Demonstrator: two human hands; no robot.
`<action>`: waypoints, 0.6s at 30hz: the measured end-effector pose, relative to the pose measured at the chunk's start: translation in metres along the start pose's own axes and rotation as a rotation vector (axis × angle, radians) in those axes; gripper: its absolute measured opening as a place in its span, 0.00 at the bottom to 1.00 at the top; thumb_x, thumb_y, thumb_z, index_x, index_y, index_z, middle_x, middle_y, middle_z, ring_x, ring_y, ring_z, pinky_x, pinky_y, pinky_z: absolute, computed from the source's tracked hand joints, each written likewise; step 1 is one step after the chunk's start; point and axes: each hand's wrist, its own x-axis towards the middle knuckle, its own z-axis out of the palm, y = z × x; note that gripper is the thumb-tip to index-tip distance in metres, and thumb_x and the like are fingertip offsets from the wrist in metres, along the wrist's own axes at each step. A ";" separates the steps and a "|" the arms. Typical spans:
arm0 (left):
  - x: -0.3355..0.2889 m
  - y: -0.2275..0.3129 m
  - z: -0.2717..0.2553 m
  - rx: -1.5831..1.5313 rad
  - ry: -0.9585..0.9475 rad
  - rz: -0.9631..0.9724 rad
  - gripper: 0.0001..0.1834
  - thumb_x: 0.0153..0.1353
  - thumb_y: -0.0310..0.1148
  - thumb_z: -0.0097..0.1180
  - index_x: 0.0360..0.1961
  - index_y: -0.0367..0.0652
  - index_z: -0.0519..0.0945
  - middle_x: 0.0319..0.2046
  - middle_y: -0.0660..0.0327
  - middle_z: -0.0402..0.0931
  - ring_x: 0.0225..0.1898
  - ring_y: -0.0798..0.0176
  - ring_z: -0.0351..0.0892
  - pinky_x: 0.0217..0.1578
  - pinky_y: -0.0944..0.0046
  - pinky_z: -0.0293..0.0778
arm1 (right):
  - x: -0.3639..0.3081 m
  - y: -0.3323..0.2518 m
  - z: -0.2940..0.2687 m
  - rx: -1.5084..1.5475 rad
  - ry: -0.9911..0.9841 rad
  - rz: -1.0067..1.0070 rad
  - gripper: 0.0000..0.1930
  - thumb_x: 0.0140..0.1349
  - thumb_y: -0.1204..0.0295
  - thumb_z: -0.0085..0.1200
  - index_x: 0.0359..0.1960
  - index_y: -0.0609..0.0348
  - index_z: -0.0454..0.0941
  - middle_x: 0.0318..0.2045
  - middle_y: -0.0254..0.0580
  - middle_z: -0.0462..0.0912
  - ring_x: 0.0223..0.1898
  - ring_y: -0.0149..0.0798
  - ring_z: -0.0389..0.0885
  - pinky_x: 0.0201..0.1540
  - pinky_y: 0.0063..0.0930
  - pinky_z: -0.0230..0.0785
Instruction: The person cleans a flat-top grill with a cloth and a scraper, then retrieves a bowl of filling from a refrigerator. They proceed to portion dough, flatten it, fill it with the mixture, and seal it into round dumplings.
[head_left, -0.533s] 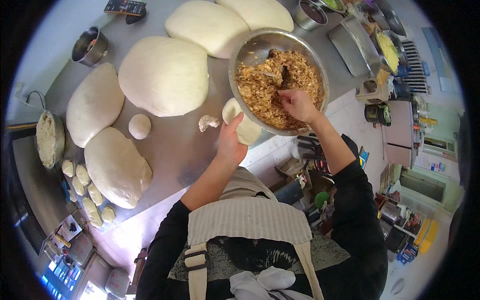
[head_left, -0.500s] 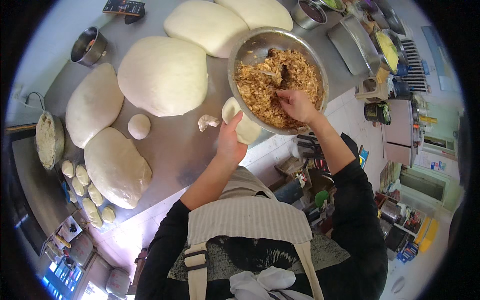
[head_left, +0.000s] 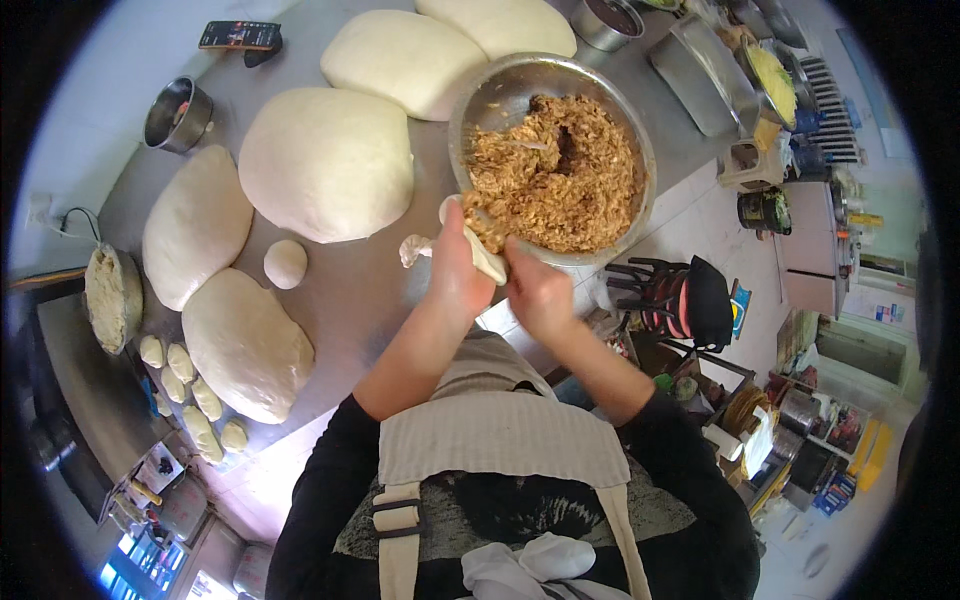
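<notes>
A flat dough wrapper (head_left: 488, 262) is cupped in my left hand (head_left: 462, 278), just off the near rim of a large metal bowl (head_left: 652, 190). Brown chopped filling (head_left: 484, 230) sits on the wrapper. My right hand (head_left: 538, 295) is closed beside the wrapper's right edge; what its fingers hold is hidden. More brown filling (head_left: 590, 205) lies in the bowl, with a dark hollow in it. A small torn scrap of dough (head_left: 415, 249) rests on the table, left of my left hand.
Big dough slabs (head_left: 325, 165) cover much of the metal table (head_left: 345, 290). A small dough ball (head_left: 286, 264) and several small dough pieces (head_left: 205, 399) lie left. Metal pots (head_left: 178, 115) stand farther off, with a rectangular metal pan (head_left: 700, 80) at right. Stacked stools (head_left: 680, 300) stand on the floor.
My right hand has come out of the bowl to the wrapper, and filling now lies on it. My left hand has tilted the wrapper and folded it up somewhat.
</notes>
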 end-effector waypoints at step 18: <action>0.008 0.001 -0.019 -0.057 0.016 0.001 0.29 0.72 0.56 0.34 0.60 0.44 0.69 0.56 0.59 0.74 0.57 0.54 0.73 0.61 0.50 0.65 | 0.018 0.044 -0.037 0.055 -0.256 0.318 0.16 0.49 0.78 0.55 0.42 0.63 0.83 0.26 0.56 0.82 0.27 0.55 0.82 0.33 0.43 0.76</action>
